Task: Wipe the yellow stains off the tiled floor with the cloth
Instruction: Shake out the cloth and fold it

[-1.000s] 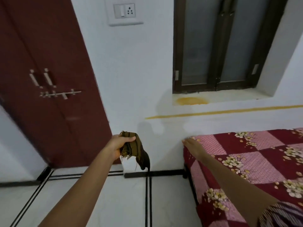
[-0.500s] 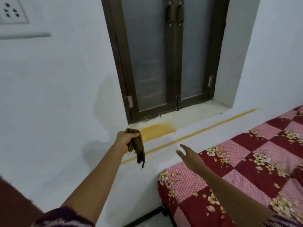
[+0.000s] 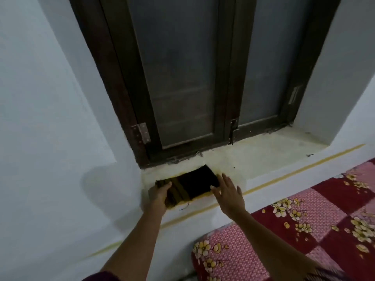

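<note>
Cloth (image 3: 194, 183) spread on sill (image 3: 263, 155) below left corner of window frame (image 3: 125, 98). Left hand (image 3: 159, 194) grips its left end; right hand (image 3: 228, 192) flat, fingers straight, touching right edge. Likely soft, light, bunching: press palm mid-cloth.

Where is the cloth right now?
Head view, left of centre: the cloth lies spread on the left end of the window sill, between the left hand holding its left edge and the right hand.
</note>
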